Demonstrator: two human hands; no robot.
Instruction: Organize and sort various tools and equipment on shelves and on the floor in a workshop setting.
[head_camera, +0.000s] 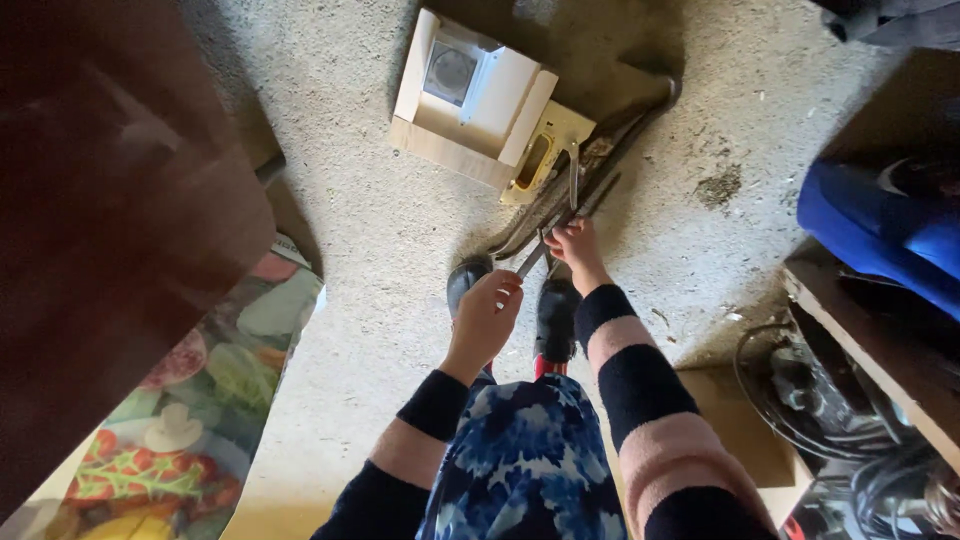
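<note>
I look straight down at a concrete floor. My left hand (487, 313) is closed around the near end of a long thin metal rod (563, 222) that slants away to the upper right. My right hand (575, 247) grips the same rod a little farther along. Both arms wear sleeves with black and pink stripes. The rod lies over a bundle of dark curved metal bars (600, 150) on the floor. My black shoes (556, 318) stand just below the hands.
An open cardboard box (470, 95) with a brass-coloured plate (543, 152) beside it lies ahead. A dark wooden panel (110, 200) and a printed cloth (200, 420) are at the left. A blue object (880, 235), shelf and coiled cables (830, 400) crowd the right.
</note>
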